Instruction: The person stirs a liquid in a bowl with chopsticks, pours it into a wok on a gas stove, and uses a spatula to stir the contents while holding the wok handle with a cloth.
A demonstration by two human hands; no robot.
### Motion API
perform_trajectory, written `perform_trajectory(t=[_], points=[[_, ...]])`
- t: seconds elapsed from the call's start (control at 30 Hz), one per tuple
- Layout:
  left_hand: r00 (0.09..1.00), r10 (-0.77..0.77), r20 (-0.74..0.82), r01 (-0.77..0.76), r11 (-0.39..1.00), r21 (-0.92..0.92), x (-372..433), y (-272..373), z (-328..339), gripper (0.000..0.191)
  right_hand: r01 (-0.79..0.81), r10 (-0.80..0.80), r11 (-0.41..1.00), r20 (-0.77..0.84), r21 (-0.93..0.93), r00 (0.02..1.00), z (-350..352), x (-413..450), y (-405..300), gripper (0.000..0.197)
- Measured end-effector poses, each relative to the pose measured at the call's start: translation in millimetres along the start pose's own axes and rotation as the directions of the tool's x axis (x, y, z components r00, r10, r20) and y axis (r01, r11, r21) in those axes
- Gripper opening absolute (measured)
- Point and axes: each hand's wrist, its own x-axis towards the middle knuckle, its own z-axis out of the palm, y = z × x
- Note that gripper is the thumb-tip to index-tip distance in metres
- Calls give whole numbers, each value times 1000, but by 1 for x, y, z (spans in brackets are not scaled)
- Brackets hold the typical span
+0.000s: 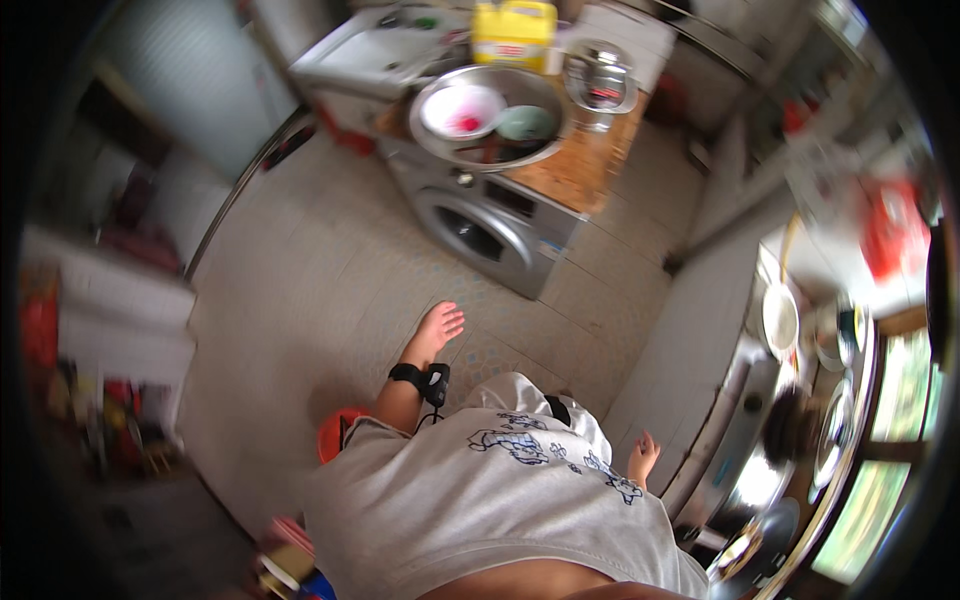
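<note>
My left hand (pixel 441 327) hangs in front of me over the tiled floor, its fingers apart and nothing in it; a black strap with a small device (pixel 435 384) is around that wrist. Low on the right, beside my shirt, my right hand (pixel 644 454) is empty with its fingers partly curled. Ahead of me a front-loading washing machine (pixel 480 232) carries a wooden board (pixel 559 180). On it rests a large metal basin (pixel 487 161) holding a white bowl (pixel 457 109) and a pale green bowl (pixel 525 122). A smaller metal bowl (pixel 600 71) stands to its right.
A white sink (pixel 352 56) and a yellow jug (pixel 514 30) are beyond the basin. Along the right runs a counter with a steel gas stove (pixel 731 442), a wok (pixel 780 540) and a strainer (pixel 781 319). A red bucket (pixel 337 431) stands on the floor by my left arm.
</note>
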Motion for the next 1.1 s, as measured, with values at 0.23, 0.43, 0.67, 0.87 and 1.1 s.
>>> perform_trajectory(t=[0.23,0.43,0.67,0.87,1.1], points=[[964,40,-261,-114,955,-273,-4,-67,-67,39,-337,283,941,616,-31,735,49,170,28,30],[662,-189,-726,-398,732,-553,-55,-223,-111,36,-207,359,931,853,-300,379,102,317,-29,34],[511,-417,-752,-575,484,-659,-134,-292,-34,48,265,290,904,937,-336,197,190,408,-188,39],[590,-379,-713,-595,394,-701,-186,-325,17,60,637,79,769,980,58,-184,304,300,-333,50],[503,-113,-857,-496,774,-394,-137,-352,-44,53,637,-401,-38,572,770,-715,308,109,-510,34]])
